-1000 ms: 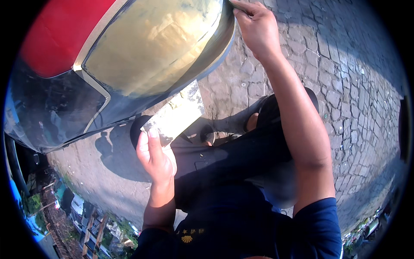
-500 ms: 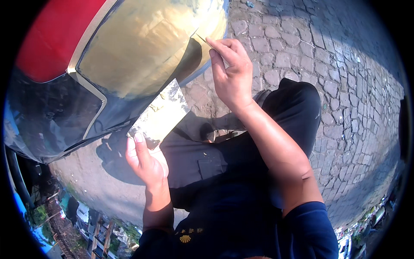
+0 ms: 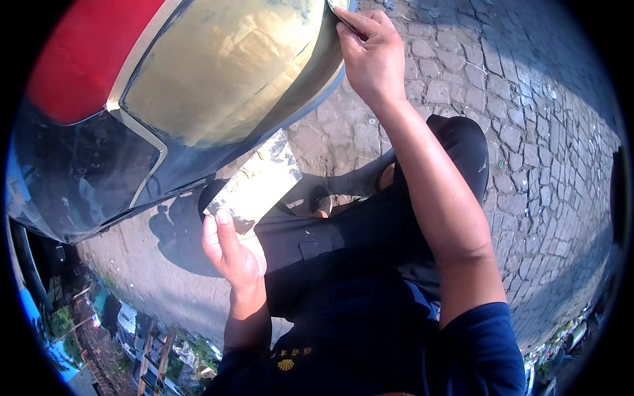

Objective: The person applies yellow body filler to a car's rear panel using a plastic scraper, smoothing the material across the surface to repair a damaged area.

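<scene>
My left hand (image 3: 234,254) grips the lower end of a flat rectangular board (image 3: 254,178), pale and smudged with yellowish paste and grey marks. My right hand (image 3: 375,56) pinches a thin spreader (image 3: 350,21) against the upper right edge of a rounded vehicle panel (image 3: 211,72), which is coated in patchy beige-yellow filler. A tan tape strip (image 3: 123,79) borders the filler, separating it from a glossy red section (image 3: 89,49) at the upper left. Below these, the body is dark and shiny (image 3: 79,168).
I am low beside the vehicle, my bent dark-trousered legs (image 3: 456,152) under my arms. Cobbled paving (image 3: 515,171) stretches to the right, with a smoother pale strip (image 3: 132,257) at left. Cluttered debris and planks (image 3: 158,350) show at the lower left rim.
My right hand dropped down the panel's edge half a second ago and has since moved back up to the top edge. My left hand and the board have shifted only slightly.
</scene>
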`<state>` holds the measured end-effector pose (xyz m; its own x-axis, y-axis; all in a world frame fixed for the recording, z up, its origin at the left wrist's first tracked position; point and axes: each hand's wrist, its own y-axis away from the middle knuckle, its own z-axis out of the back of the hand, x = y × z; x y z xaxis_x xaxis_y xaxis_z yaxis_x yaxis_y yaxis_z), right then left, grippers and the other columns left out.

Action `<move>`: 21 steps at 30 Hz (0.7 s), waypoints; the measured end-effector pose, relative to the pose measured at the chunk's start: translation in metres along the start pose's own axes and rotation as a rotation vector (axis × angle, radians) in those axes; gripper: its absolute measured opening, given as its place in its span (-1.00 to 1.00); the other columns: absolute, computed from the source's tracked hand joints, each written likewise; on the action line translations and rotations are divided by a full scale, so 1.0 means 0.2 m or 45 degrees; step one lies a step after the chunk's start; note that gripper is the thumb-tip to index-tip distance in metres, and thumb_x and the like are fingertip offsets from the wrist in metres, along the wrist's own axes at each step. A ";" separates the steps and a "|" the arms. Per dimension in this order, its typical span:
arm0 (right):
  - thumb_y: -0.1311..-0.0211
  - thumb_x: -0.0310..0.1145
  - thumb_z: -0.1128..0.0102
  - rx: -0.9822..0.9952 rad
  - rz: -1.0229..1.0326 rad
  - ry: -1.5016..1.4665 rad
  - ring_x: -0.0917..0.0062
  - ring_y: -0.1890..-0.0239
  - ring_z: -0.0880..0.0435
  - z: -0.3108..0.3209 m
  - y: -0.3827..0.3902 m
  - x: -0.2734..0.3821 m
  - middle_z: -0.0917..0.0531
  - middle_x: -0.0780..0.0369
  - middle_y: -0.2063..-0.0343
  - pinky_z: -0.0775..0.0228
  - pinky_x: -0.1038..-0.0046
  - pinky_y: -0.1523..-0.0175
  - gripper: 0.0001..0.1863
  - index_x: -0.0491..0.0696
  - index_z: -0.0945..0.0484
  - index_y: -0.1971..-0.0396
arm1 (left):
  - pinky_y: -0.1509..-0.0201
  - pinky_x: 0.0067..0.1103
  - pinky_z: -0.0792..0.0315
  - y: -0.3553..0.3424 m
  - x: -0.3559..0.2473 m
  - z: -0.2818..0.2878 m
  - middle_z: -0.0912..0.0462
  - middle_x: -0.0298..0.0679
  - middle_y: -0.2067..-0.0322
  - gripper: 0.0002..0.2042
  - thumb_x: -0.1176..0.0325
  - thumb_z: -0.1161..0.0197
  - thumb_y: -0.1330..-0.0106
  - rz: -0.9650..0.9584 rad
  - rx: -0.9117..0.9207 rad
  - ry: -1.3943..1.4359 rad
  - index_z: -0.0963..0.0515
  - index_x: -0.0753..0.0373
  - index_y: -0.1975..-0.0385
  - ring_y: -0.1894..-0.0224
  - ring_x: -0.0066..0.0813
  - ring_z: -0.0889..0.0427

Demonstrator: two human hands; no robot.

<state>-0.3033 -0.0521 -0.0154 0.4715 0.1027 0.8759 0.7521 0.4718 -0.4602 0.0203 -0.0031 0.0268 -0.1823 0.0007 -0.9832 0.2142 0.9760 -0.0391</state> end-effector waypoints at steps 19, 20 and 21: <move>-0.40 -0.51 -0.17 0.158 -0.070 -0.060 0.37 0.08 -0.76 0.10 -0.30 -0.10 -0.78 0.08 0.19 -0.54 0.39 -0.09 -0.72 -0.07 -0.76 -0.01 | -0.31 -0.23 -0.46 0.00 -0.08 -0.08 -0.63 0.00 -0.15 -0.64 0.27 -0.07 -0.62 -0.052 0.108 0.010 -0.51 0.45 -0.19 -0.20 -0.17 -0.63; -0.40 -0.52 -0.17 0.173 -0.073 -0.104 0.41 0.08 -0.76 0.08 -0.28 -0.09 -0.79 0.08 0.19 -0.53 0.42 -0.09 -0.72 -0.10 -0.76 -0.01 | -0.31 -0.23 -0.46 0.00 -0.08 -0.09 -0.63 0.00 -0.14 -0.63 0.27 -0.07 -0.63 -0.054 0.112 0.028 -0.50 0.45 -0.20 -0.20 -0.16 -0.63; -0.40 -0.53 -0.17 0.188 -0.075 -0.148 0.44 0.07 -0.77 0.05 -0.25 -0.09 -0.80 0.08 0.19 -0.53 0.44 -0.09 -0.73 -0.12 -0.75 -0.01 | -0.31 -0.23 -0.46 0.00 -0.07 -0.08 -0.63 0.00 -0.14 -0.63 0.27 -0.07 -0.63 -0.051 0.106 0.026 -0.50 0.45 -0.20 -0.20 -0.16 -0.63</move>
<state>-0.3538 -0.0684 -0.0060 0.3657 0.1676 0.9155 0.6969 0.6027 -0.3887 0.0077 -0.0001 0.0433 -0.2114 -0.0327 -0.9768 0.2856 0.9538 -0.0937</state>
